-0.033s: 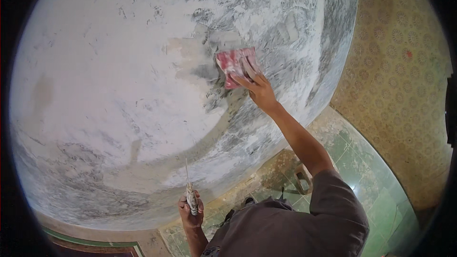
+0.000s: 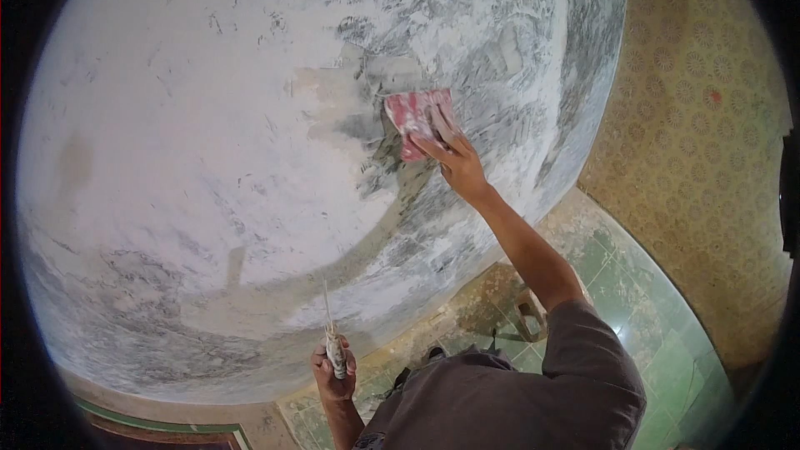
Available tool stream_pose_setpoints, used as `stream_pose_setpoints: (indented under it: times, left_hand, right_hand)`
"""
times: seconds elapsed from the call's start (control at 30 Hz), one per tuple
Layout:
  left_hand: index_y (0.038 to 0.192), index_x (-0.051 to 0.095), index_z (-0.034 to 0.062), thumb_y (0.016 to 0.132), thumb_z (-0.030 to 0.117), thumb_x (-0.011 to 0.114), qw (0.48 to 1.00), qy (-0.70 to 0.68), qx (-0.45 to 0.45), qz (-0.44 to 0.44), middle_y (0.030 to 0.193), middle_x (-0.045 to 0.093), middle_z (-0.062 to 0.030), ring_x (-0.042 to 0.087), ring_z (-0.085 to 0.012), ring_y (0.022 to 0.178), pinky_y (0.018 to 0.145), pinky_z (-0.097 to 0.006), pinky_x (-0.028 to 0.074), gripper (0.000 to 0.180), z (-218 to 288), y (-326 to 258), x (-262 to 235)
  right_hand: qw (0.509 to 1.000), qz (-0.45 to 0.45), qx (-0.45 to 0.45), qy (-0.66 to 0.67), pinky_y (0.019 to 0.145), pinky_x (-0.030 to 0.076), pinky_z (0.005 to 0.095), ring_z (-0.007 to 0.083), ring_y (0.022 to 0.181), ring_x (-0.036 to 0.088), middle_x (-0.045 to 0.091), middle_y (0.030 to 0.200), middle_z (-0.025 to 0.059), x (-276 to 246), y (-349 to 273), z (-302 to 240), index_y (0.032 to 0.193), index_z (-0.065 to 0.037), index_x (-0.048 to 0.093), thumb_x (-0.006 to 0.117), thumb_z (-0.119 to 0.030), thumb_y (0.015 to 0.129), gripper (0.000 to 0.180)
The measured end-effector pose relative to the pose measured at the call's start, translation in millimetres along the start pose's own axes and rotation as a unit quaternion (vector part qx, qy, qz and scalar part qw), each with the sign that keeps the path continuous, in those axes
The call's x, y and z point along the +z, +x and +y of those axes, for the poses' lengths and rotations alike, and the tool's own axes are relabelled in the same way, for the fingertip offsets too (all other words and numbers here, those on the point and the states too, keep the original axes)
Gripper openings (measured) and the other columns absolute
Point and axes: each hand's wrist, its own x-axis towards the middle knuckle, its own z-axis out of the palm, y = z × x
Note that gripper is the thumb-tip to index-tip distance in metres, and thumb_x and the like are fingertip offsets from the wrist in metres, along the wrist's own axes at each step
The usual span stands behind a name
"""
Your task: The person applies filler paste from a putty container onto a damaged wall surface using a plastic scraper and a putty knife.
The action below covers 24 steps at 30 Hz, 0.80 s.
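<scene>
Sanding a plastered wall with one hand, a scraper in the other.

I see my right hand [image 2: 454, 158] stretched up and forward, its grip spread flat, fingers pressing a red sandpaper [image 2: 414, 114] sheet against the wall [image 2: 192, 158]; the paper lies under and just above the fingertips, on a grey patch of the white plaster. My left hand [image 2: 335, 371] is low, near my body, its grip closed around the handle of a scraper [image 2: 331, 333], whose thin blade points up from the fist toward the wall. Below the right arm is a green tiled floor [image 2: 650, 308].
</scene>
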Motion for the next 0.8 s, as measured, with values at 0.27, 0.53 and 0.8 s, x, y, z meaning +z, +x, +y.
stream_pose_setpoints:
  times: [0.27,0.53,0.8]
  left_hand:
    - [0.115,0.058,-0.007,0.086,0.036,0.077,0.998,-0.037,0.016,0.043,0.108,0.061,-0.0193,0.062,-0.0167,0.063,0.051,-0.023,0.05,0.055,-7.7,-10.2,12.1]
    - [0.113,0.059,-0.0098,0.085,0.034,0.079,0.999,-0.044,0.015,0.006,0.105,0.061,-0.0196,0.061,-0.0169,0.059,0.049,-0.024,0.051,0.056,-1.0,-11.0,24.7]
    - [0.117,0.056,-0.0105,0.085,0.036,0.079,0.999,-0.01,0.028,0.036,0.105,0.06,-0.0192,0.06,-0.0156,0.058,0.047,-0.023,0.049,0.061,7.2,-17.1,27.3]
  right_hand:
    - [0.94,0.275,0.185,0.081,0.09,0.054,0.0386,0.0333,0.129,0.054,0.036,0.156,0.0191,12.3,44.2,-29.7,0.146,-0.013,0.049,0.039,0.024,0.075,0.081]
    - [0.991,0.038,-0.002,0.131,0.115,0.035,0.0498,0.0385,0.141,0.039,0.035,0.157,0.0178,43.2,60.4,-161.2,0.131,-0.029,0.064,0.065,0.003,0.07,0.07]
    - [0.861,0.377,0.276,0.202,0.096,0.048,0.0352,0.031,0.114,0.063,0.062,0.131,0.0201,27.7,20.1,-96.5,0.133,0.001,0.058,0.05,0.017,0.084,0.052]
